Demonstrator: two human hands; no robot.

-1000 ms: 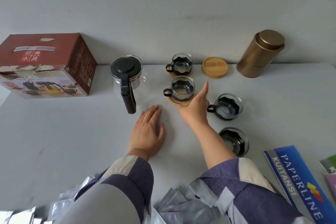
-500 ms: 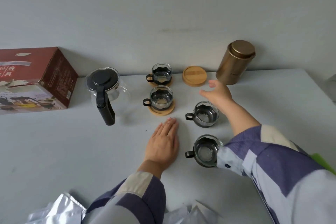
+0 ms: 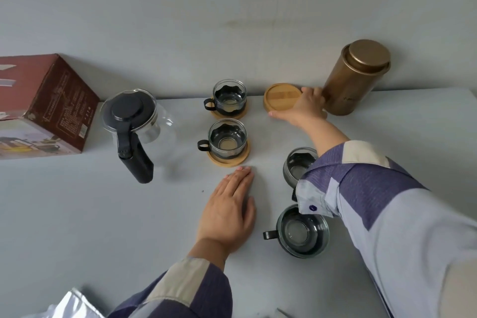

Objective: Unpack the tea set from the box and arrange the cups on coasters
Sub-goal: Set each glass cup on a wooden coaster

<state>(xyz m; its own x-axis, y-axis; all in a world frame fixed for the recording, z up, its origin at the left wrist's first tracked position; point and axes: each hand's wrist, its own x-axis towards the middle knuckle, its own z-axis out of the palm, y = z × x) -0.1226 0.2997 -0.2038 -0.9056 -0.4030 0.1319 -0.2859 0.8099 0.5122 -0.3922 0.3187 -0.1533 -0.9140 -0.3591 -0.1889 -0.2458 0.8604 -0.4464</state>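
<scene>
At the far left a single red-brown box (image 3: 38, 103) lies on the grey table (image 3: 77, 214); its end panel carries columns of small print and a barcode, all too small to read, and its lower face shows a picture of a tea set. Just right of it stands one glass teapot (image 3: 136, 126) with a black lid and black handle. Next come two glass cups already seated on bamboo coasters: the far cup (image 3: 228, 98) near the wall and the near cup (image 3: 227, 141) in front of it, handles pointing left. Below them the left hand (image 3: 228, 210) rests flat on the table, fingers straight and pressed together. Further right a loose stack of coasters (image 3: 281, 98) sits by the wall; the right hand (image 3: 303, 108) grips its right edge, fingers curled over the far rim and thumb laid along the front. Two more cups stand bare on the table: one (image 3: 296, 165) partly hidden by the sleeve, another (image 3: 302, 232) nearer. One gold tin (image 3: 353, 77) stands at the right, its lettering illegible.
</scene>
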